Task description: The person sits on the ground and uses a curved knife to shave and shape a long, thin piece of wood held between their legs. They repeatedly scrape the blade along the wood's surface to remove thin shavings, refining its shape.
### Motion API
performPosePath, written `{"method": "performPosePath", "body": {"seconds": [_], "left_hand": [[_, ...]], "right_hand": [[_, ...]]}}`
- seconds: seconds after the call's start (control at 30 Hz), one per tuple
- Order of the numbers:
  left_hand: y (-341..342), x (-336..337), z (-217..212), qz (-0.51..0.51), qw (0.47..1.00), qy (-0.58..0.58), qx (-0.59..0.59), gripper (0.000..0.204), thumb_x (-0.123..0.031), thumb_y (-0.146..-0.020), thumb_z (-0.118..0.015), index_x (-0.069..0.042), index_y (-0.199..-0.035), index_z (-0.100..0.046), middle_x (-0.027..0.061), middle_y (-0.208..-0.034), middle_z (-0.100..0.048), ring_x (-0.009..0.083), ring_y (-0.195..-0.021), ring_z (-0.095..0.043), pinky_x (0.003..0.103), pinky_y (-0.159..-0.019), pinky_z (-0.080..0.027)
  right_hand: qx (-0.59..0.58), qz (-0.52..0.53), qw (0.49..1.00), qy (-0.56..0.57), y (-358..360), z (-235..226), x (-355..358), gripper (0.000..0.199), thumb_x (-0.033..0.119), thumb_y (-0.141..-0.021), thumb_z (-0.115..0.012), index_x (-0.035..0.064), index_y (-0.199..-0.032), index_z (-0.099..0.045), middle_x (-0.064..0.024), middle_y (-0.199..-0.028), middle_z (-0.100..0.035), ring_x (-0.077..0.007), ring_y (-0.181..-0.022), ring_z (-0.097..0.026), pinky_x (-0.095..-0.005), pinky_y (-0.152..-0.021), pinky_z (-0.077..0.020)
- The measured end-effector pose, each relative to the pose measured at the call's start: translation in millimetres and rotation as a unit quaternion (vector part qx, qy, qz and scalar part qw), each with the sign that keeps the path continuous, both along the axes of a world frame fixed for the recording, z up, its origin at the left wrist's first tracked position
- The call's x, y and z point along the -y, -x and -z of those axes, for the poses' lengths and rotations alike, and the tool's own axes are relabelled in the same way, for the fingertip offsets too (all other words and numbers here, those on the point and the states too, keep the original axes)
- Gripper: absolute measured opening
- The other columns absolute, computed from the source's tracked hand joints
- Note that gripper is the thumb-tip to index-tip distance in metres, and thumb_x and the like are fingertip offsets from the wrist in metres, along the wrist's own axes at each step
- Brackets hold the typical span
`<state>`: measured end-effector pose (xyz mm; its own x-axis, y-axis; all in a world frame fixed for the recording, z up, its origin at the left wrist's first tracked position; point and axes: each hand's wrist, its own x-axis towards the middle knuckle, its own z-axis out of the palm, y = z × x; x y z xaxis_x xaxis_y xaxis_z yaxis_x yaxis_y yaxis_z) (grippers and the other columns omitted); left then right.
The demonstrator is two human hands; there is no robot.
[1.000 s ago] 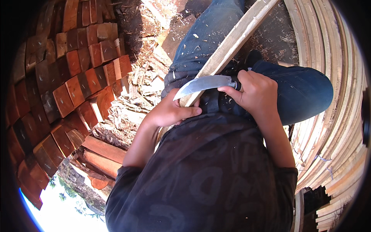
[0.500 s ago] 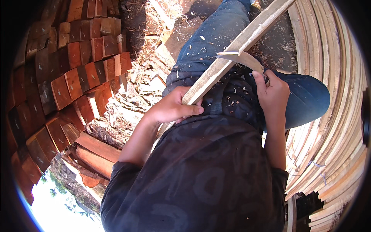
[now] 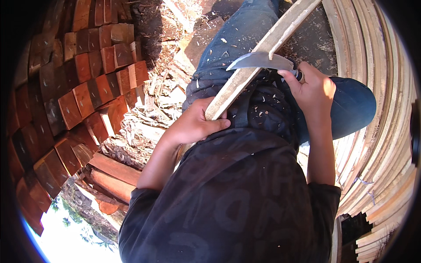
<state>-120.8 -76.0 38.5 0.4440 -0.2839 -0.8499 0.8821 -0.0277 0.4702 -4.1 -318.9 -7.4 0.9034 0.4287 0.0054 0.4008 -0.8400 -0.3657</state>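
Observation:
My left hand (image 3: 195, 125) grips the near end of a long pale wooden slat (image 3: 267, 46) that runs up and to the right across my lap. My right hand (image 3: 309, 85) is closed on the handle of a curved metal knife (image 3: 258, 61). Its blade lies across the slat about halfway up, point toward the left. Small wood chips are scattered over my blue trousers (image 3: 239, 39) and dark shirt (image 3: 245, 197).
Reddish split wood blocks (image 3: 83, 87) are stacked at the left. Wood shavings and scraps (image 3: 153, 105) cover the ground beside them. A tall pile of thin pale slats (image 3: 386, 144) curves along the right side.
The knife has travelled up the slat, away from my body, from close to my left hand to about halfway along. My left hand keeps its grip.

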Motion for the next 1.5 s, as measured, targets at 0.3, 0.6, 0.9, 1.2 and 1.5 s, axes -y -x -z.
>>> {"method": "performPosePath", "body": {"seconds": [0.3,0.6,0.9,1.2,1.5], "left_hand": [[18.1,0.2,19.1,-0.009,0.989,-0.033,0.143,0.019,-0.013,-0.081,-0.073,-0.007,-0.081,-0.056,-0.0035,-0.066,-0.053,0.0044,-0.049,-0.047,0.021,-0.042,-0.034],[3.7,-0.3,7.0,-0.002,1.000,-0.008,0.024,0.015,-0.011,-0.083,-0.071,-0.006,-0.085,-0.057,-0.0023,-0.072,-0.056,0.0047,-0.056,-0.049,0.021,-0.048,-0.037],[-0.3,1.2,10.2,0.005,0.999,0.024,0.025,0.016,-0.012,-0.082,-0.071,-0.006,-0.082,-0.056,-0.0025,-0.065,-0.053,0.0052,-0.048,-0.047,0.022,-0.042,-0.035],[2.4,-5.1,17.4,-0.024,0.998,0.057,0.030,0.021,-0.010,-0.080,-0.072,-0.005,-0.080,-0.052,-0.0019,-0.054,-0.048,0.0058,-0.037,-0.042,0.022,-0.033,-0.030],[1.0,-6.5,17.0,-0.024,0.997,0.077,0.014,0.018,-0.008,-0.082,-0.069,-0.005,-0.080,-0.051,-0.0012,-0.054,-0.049,0.0068,-0.039,-0.045,0.023,-0.037,-0.033]], "right_hand": [[-0.033,-0.010,0.999,-0.042,12.6,-1.2,-11.1,0.054,0.054,-0.077,-0.069,0.0089,-0.058,-0.047,-0.0069,-0.050,-0.050,-0.0261,-0.043,-0.054,-0.0349,-0.040,-0.0411],[-0.035,-0.066,0.994,-0.078,35.0,-5.1,-41.1,0.051,0.054,-0.079,-0.067,0.0097,-0.059,-0.051,-0.0069,-0.050,-0.052,-0.0264,-0.045,-0.058,-0.0376,-0.042,-0.0431],[-0.040,-0.075,0.995,-0.051,19.5,-7.0,-25.3,0.054,0.054,-0.080,-0.066,0.0059,-0.060,-0.053,-0.0106,-0.051,-0.057,-0.0316,-0.048,-0.060,-0.0387,-0.044,-0.0462],[-0.140,0.177,0.973,-0.042,-29.2,11.3,22.1,0.057,0.056,-0.087,-0.059,0.0030,-0.064,-0.061,-0.0150,-0.050,-0.053,-0.0311,-0.046,-0.055,-0.0374,-0.050,-0.0456],[-0.085,0.130,0.988,0.008,-46.6,14.1,17.8,0.058,0.061,-0.082,-0.061,0.0037,-0.070,-0.064,-0.0149,-0.053,-0.058,-0.0327,-0.052,-0.062,-0.0387,-0.048,-0.0485]]}}
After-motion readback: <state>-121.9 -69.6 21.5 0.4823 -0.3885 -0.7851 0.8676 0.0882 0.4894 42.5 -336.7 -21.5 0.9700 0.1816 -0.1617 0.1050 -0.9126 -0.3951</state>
